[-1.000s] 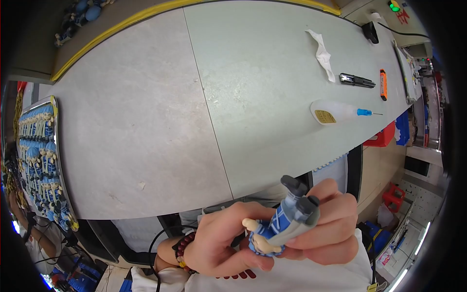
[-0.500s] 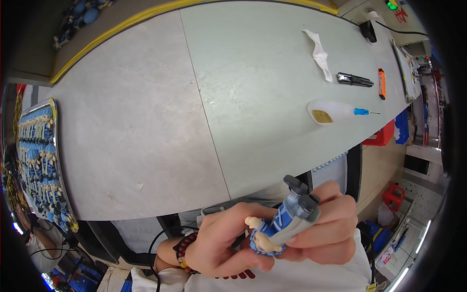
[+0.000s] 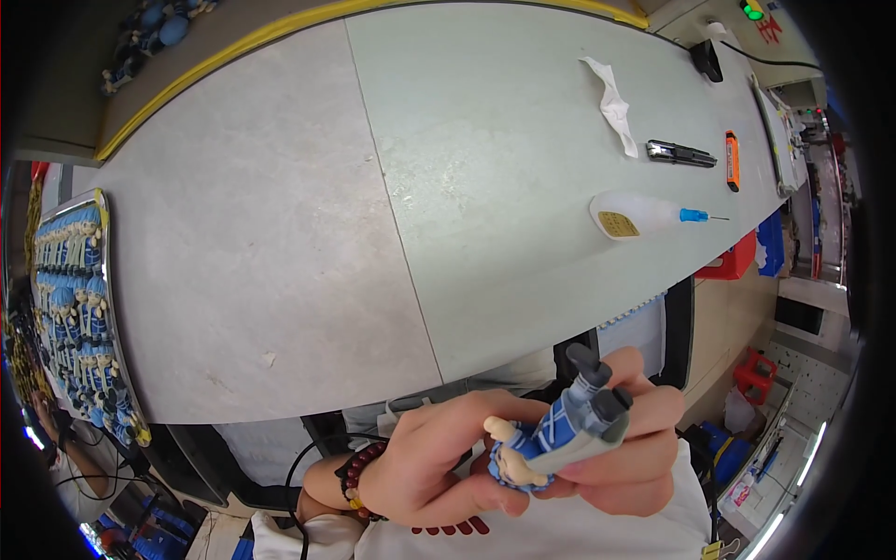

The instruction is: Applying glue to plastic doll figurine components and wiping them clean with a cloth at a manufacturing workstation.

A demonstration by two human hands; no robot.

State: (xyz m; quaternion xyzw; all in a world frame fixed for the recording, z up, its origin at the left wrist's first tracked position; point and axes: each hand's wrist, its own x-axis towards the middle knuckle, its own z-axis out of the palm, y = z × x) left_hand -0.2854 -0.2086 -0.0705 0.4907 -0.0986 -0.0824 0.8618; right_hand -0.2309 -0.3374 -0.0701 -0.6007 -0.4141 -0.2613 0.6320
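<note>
Both hands closed around a small blue figurine (image 3: 560,431) below the desk (image 3: 280,233) edge; left hand (image 3: 439,462) gripping its head end, right hand (image 3: 625,448) its legs; glue bottle (image 3: 639,215) far above figurine.

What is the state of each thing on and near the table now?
Figurine: held in both hands, lying sideways.
Left hand: closed on figurine.
Right hand: closed on figurine.
Bottle: lying on its side, capped.
Cloth: crumpled, on table.
Tray: full of blue figurines.
</note>
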